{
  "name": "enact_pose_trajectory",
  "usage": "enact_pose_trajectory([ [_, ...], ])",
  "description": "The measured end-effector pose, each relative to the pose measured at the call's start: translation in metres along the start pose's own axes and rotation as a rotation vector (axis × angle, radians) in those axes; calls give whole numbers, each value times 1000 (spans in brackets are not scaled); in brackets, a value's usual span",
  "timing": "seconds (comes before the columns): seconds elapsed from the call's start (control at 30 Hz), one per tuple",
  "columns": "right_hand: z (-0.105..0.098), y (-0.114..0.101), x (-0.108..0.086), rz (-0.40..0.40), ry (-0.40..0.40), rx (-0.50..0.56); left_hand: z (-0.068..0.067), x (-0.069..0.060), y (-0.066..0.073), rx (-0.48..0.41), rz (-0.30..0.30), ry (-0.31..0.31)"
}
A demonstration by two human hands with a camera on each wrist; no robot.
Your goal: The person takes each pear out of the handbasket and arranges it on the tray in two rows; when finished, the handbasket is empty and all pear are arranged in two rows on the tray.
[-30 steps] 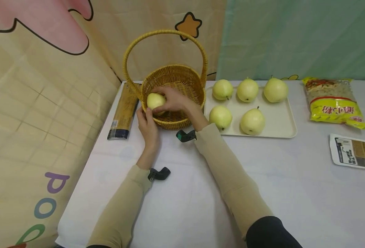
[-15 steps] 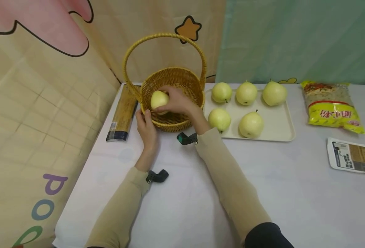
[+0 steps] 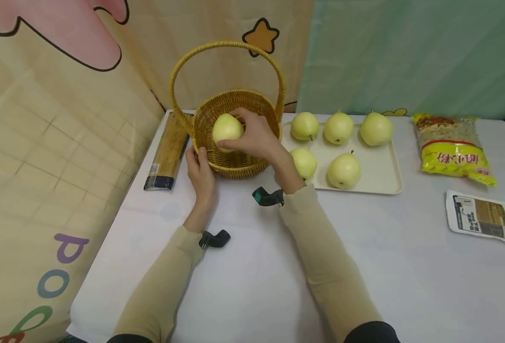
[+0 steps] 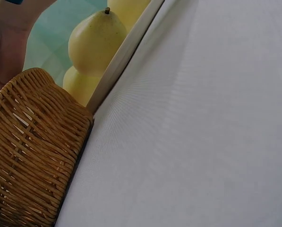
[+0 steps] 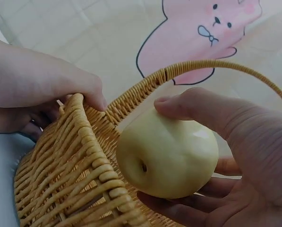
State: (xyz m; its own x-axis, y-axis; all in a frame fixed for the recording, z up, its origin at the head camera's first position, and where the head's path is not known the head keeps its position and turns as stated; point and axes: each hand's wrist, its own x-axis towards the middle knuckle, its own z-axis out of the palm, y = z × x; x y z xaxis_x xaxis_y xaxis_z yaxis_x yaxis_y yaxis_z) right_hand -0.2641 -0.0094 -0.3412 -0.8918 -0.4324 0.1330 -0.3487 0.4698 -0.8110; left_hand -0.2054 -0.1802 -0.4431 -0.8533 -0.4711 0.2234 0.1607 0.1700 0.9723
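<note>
A pale yellow-green pear (image 3: 228, 132) is gripped in my right hand (image 3: 259, 135), over the mouth of the wicker basket (image 3: 238, 172). In the right wrist view my thumb lies on top of the pear (image 5: 166, 153) and the fingers curl beneath it. My left hand (image 3: 202, 178) holds the basket's near-left rim, its thumb hooked over the edge and its fingers outside, as the right wrist view shows. The basket's tall hoop handle (image 3: 226, 44) stands upright. Right of the basket, several more pears (image 3: 344, 170) sit on a cream tray (image 3: 378, 166).
A long packet of noodle-like strips (image 3: 166, 152) lies left of the basket. A yellow-labelled bag (image 3: 454, 148) and a flat white-and-brown packet (image 3: 482, 216) lie at the right of the white-covered table (image 3: 252, 276). Printed curtains (image 3: 359, 57) stand behind.
My right hand has lifted the pear from low by the basket's left wall, up and to the right. My left hand keeps its hold on the rim.
</note>
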Motion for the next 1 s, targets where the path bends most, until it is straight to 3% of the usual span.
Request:
enact_pose_trajectory([
  [0.27, -31, 11, -29, -26, 64, 62, 7, -4, 1, 18, 0, -9],
  [0.5, -61, 22, -56, 21, 74, 120, 0, -1, 2, 34, 19, 9],
  [1.0, -121, 49, -118, 151, 146, 24, -1, -1, 3, 42, 2, -2],
])
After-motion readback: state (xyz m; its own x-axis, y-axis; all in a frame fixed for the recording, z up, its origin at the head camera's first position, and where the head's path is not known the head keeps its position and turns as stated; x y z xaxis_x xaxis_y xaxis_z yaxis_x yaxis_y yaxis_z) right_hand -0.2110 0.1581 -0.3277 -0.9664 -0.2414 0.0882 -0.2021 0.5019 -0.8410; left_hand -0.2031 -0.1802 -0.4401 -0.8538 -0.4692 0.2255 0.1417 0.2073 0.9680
